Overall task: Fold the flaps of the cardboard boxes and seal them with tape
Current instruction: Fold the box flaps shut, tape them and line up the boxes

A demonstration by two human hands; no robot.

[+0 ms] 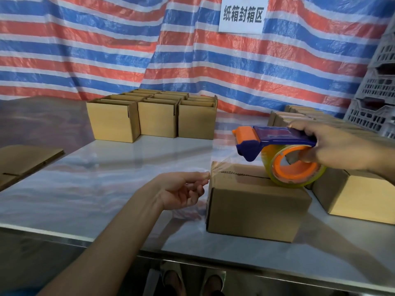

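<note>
A small closed cardboard box (254, 208) lies on the steel table (111, 189), its top flaps meeting in a seam. My right hand (333, 146) grips a blue and orange tape dispenser (277, 146) whose clear roll rests on the box top. A strip of clear tape (222, 167) runs from the dispenser down to the box's left edge. My left hand (183, 189) pinches the tape's free end at that top left corner.
Several open-topped boxes (154, 116) stand in rows at the back of the table. More boxes (361, 193) sit to the right, with grey plastic crates (376, 103) behind them. Flat cardboard (23, 161) lies at the left. A striped tarp hangs behind.
</note>
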